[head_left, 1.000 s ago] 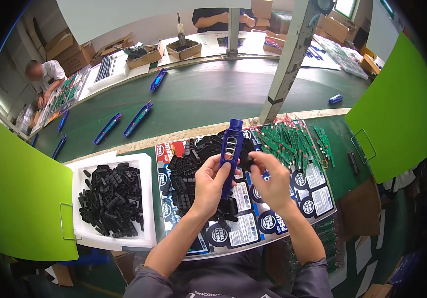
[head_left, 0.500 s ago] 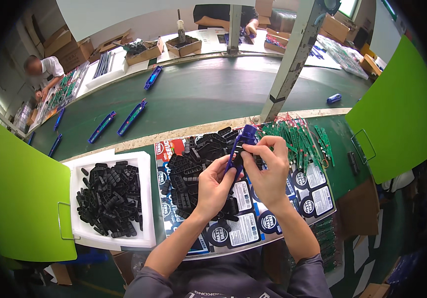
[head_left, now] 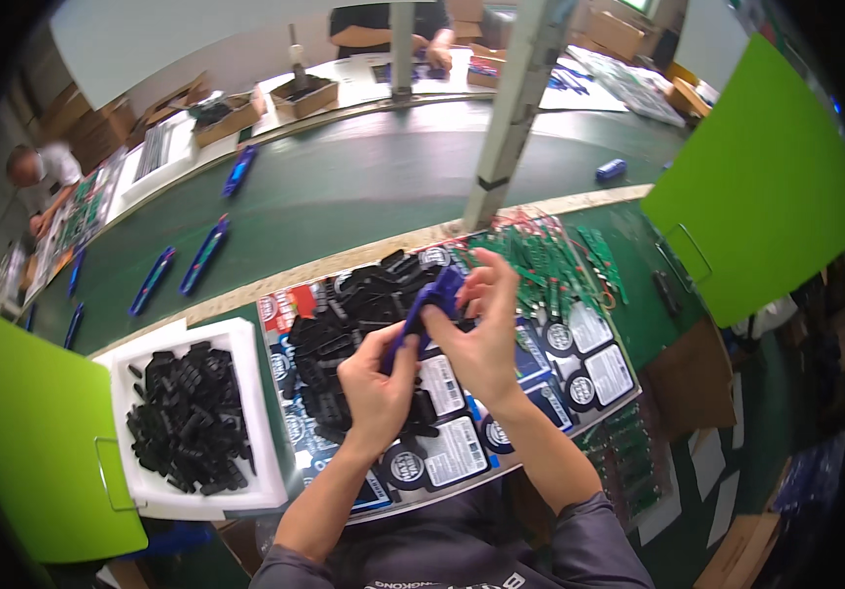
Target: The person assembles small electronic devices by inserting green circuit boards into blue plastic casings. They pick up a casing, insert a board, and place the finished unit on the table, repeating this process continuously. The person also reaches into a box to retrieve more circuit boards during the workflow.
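A long blue plastic casing (head_left: 433, 297) is held tilted above the printed board. My left hand (head_left: 379, 385) is closed around its lower end, thumb and fingers on either side. At the upper part, the thumb of my right hand (head_left: 486, 339) presses on the casing while its fingers curl beside it, partly raised. Blur and the thumbs hide what lies inside the casing. Beneath and left of my hands is a heap of black button strips (head_left: 329, 339). Green circuit boards (head_left: 530, 260) with red wires lie piled beyond my right hand.
A white foam tray (head_left: 263, 432) of black strips stands at left. Several blue casings (head_left: 204, 255) lie on the green conveyor (head_left: 344, 167). A metal post (head_left: 511, 128) rises ahead. Green panels (head_left: 756, 187) flank me. Two people work beyond the belt.
The view has shifted, so the scene sits further left. My right hand has gone from a fingertip pinch at the casing to a thumb press with fingers lifted. The casing has turned in my hands.
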Available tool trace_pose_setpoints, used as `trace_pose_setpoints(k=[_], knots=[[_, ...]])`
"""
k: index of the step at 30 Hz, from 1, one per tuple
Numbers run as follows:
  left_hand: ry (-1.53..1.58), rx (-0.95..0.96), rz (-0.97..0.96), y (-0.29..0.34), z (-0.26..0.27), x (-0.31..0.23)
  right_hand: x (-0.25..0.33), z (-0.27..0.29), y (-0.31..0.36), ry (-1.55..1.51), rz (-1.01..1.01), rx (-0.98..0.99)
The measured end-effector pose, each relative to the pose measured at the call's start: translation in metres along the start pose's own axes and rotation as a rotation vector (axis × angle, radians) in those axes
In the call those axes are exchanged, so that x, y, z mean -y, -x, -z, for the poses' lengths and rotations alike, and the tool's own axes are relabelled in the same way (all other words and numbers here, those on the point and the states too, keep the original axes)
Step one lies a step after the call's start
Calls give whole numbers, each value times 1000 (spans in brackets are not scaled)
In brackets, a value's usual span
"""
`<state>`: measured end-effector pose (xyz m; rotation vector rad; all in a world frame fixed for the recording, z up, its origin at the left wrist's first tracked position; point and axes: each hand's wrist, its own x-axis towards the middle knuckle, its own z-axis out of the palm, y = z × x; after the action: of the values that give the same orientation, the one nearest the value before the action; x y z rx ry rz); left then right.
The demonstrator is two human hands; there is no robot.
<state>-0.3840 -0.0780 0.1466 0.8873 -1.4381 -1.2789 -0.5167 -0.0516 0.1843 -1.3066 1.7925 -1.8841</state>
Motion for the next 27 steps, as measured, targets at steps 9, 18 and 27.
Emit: trace_pose_setpoints(k=[9, 18, 27], knots=[[202, 75, 230, -12, 24, 2, -65, 63, -60, 414, 130, 91], [238, 94, 244, -13, 33, 2, -136, 60, -109, 1024, 296, 450], [240, 109, 251, -12, 32, 3, -124, 56, -120, 1233, 225, 673]])
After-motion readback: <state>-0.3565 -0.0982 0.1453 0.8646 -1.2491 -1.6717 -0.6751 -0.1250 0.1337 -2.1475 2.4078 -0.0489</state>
